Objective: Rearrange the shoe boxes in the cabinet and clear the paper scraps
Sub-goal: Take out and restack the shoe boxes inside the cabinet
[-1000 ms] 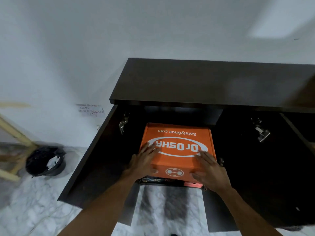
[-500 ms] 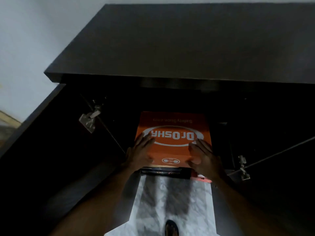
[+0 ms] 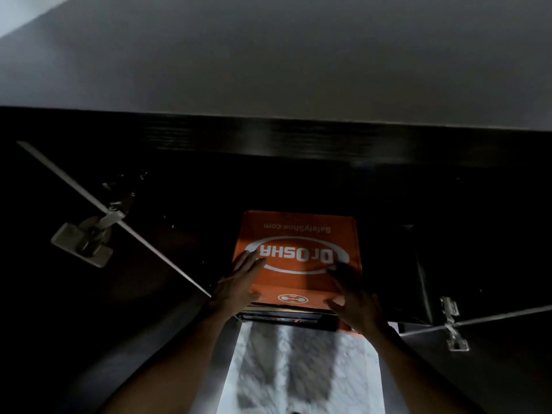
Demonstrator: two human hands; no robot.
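**A:** Orange shoe box (image 3: 298, 234), position?

**B:** Inside the dark cabinet (image 3: 298, 138), lid up, logo upside down to camera. A darker flat box (image 3: 280, 316) lies directly under it.

**A:** Hands?

**B:** Left hand (image 3: 239, 282) flat on its near left corner, fingers straight. Right hand (image 3: 355, 303) on its near right corner, fingers extended, thumb against the front face. Neither grips.

**A:** Around it?

**B:** Door hinge (image 3: 86, 237) well to its left. Marble floor (image 3: 298, 369) just nearer than its front edge.

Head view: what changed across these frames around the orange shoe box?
Only the camera moved, leaning in toward the cabinet. The left hand and right hand stay flat on the orange shoe box, which still sits on the darker box. Nothing was gripped or released.
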